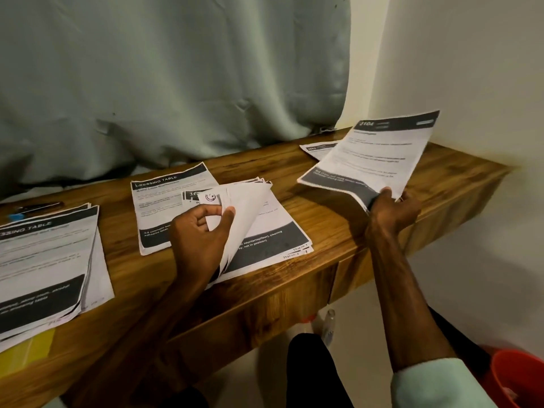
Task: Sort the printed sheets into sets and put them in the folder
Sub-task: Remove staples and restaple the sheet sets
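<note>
Over the right end of the worktop (323,222), the right grip (394,210) is clamped on the near edge of a sheet headed 2104 (374,154). It holds the sheet flat and clear of the wood, likely so the heading can be matched to a set. A lone sheet (318,148) lies just beyond it by the far edge, and is probably where it belongs.

At the middle of the near edge, the left grip (200,231) pinches the top sheets (247,219) of the middle pile (276,231) between thumb and fingers. It curls them up to bare the pages beneath, apparently to check them. A DRESSING TABLE sheet (159,201) touches that pile's left side.

Toward the near left corner a thicker pile (44,254) rests on the yellow folder (29,346). Whether anything is filed inside I cannot tell.
</note>
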The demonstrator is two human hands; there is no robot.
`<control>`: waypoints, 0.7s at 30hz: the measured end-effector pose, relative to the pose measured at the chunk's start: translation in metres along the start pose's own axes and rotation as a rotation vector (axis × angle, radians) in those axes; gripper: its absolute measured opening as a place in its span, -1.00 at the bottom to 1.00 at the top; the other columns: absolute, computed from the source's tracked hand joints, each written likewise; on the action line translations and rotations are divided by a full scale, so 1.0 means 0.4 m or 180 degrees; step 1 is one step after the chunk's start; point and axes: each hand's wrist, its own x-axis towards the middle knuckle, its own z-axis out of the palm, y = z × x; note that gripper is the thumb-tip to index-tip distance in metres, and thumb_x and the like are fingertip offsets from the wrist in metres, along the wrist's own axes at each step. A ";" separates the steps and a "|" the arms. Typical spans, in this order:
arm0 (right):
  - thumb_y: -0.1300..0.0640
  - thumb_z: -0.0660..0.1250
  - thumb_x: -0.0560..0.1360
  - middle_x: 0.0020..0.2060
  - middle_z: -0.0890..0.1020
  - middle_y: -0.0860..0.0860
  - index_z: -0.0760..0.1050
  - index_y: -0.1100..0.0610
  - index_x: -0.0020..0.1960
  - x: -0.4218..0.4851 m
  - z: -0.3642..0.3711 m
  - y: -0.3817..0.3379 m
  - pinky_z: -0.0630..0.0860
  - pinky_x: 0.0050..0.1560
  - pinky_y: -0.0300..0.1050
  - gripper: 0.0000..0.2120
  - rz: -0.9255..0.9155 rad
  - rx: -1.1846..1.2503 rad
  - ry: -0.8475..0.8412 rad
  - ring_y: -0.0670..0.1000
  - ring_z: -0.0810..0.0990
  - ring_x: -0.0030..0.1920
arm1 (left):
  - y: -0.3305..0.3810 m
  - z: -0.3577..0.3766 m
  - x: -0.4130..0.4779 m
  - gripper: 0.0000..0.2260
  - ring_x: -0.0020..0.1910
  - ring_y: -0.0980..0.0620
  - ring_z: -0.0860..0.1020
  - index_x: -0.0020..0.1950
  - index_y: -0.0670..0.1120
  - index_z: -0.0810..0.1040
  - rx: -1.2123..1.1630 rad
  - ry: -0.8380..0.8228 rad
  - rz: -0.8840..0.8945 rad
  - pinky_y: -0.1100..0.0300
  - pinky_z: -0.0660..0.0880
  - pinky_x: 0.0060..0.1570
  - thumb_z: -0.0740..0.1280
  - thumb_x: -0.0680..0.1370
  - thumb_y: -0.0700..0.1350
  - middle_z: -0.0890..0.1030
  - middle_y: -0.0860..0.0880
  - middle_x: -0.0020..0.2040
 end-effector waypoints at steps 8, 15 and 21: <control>0.21 0.44 0.52 0.10 0.69 0.02 0.64 0.25 0.22 -0.043 -0.055 -0.060 0.63 -0.04 -0.16 -0.72 -0.0097 -0.0436 -0.1015 0.01 0.67 0.01 | -0.002 -0.008 0.011 -0.78 -0.02 0.03 0.70 0.04 -0.18 0.69 -0.0188 0.0296 0.0009 0.09 0.66 -0.06 0.52 0.52 -0.05 0.72 -0.07 0.05; 0.21 0.41 0.57 0.21 0.68 0.05 0.62 0.18 0.27 -0.111 -0.114 -0.049 0.69 0.05 0.11 -0.73 -0.0262 -0.0755 -0.1919 0.08 0.70 0.10 | 0.010 -0.032 0.046 -0.77 -0.42 0.28 0.53 0.04 -0.18 0.68 -0.0321 0.0692 -0.0062 0.50 0.37 -0.40 0.50 0.54 -0.02 0.66 -0.02 -0.18; 0.18 0.43 0.57 0.19 0.68 -0.01 0.63 0.14 0.26 -0.176 -0.100 -0.104 0.70 -0.03 -0.07 -0.74 -0.0437 -0.1027 -0.2705 0.00 0.70 0.05 | 0.019 -0.036 0.048 -0.76 -0.11 0.16 0.65 0.02 -0.16 0.69 -0.0301 0.0745 0.0112 0.41 0.53 -0.11 0.49 0.54 0.01 0.72 -0.06 -0.01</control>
